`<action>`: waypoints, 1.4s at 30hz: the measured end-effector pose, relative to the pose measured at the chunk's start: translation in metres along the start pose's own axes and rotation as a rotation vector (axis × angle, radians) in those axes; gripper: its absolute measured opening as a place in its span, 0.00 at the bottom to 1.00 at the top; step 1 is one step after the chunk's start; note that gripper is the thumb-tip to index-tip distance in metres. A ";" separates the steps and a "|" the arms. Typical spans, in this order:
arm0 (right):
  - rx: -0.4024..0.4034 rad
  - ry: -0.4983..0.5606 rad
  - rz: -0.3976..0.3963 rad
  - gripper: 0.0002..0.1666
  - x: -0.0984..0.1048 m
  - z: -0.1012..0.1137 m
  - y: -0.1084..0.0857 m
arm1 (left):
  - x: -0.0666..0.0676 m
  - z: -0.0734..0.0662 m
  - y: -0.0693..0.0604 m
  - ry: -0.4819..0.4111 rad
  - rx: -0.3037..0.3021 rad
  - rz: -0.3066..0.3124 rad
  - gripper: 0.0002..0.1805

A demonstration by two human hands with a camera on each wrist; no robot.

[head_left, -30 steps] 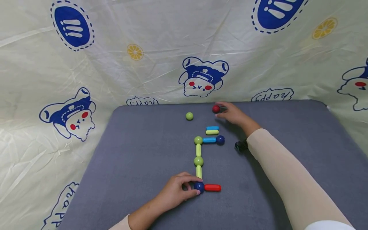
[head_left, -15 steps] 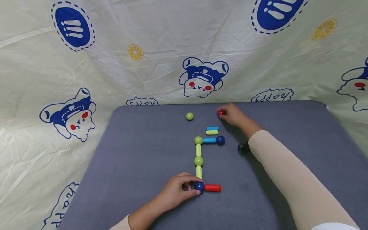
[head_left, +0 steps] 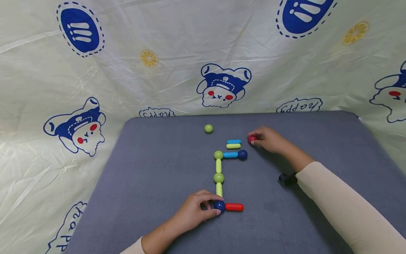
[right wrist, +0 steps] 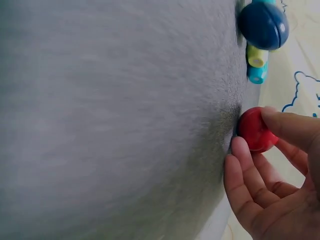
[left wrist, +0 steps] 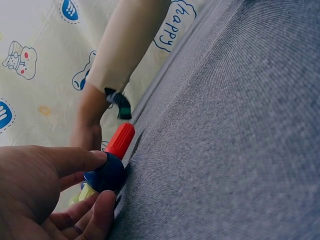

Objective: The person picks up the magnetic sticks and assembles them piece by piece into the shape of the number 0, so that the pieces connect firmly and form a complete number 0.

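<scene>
My left hand [head_left: 195, 210] pinches a dark blue ball [head_left: 219, 206] between thumb and fingers at the near end of a joined chain. From that ball a red rod [head_left: 234, 207] points right, and a yellow-green rod [head_left: 219, 189] runs away from me to a green ball [head_left: 219, 177]. Beyond it come another yellow-green rod [head_left: 218, 165], a second green ball [head_left: 218, 155], a light blue rod [head_left: 230, 155] and a dark blue ball [head_left: 242, 155]. At the back right, my right hand [head_left: 271, 140] pinches a red ball [right wrist: 257, 130] between thumb and fingers, close to the cloth.
Two loose rods, one light blue [head_left: 234, 141] and one yellow-green [head_left: 233, 146], lie side by side behind the chain. A loose green ball [head_left: 208, 128] sits near the back edge of the grey table [head_left: 152, 169]. A printed curtain [head_left: 177, 88] hangs behind.
My right hand has closed its fingers on the red ball and brought it toward me and to the right. The left hand and the chain have stayed in place.
</scene>
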State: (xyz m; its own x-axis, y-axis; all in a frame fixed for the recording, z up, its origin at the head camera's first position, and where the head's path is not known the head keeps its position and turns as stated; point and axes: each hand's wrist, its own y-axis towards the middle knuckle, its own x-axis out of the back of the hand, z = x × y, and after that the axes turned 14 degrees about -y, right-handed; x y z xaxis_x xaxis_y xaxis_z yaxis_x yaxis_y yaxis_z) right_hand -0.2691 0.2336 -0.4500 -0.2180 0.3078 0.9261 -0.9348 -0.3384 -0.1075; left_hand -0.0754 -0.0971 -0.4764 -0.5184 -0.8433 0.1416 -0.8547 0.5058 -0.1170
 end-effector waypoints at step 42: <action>0.189 0.320 0.327 0.18 -0.042 0.064 -0.157 | 0.000 -0.001 -0.001 0.027 -0.016 -0.008 0.16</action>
State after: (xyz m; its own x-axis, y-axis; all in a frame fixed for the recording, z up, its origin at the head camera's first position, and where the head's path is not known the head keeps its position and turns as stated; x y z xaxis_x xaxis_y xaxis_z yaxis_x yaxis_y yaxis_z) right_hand -0.0953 0.2170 -0.4485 -0.5939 0.4060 0.6945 -0.7426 -0.6087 -0.2792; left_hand -0.0741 -0.0973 -0.4756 -0.5115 -0.8425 0.1688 -0.8593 0.5016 -0.1003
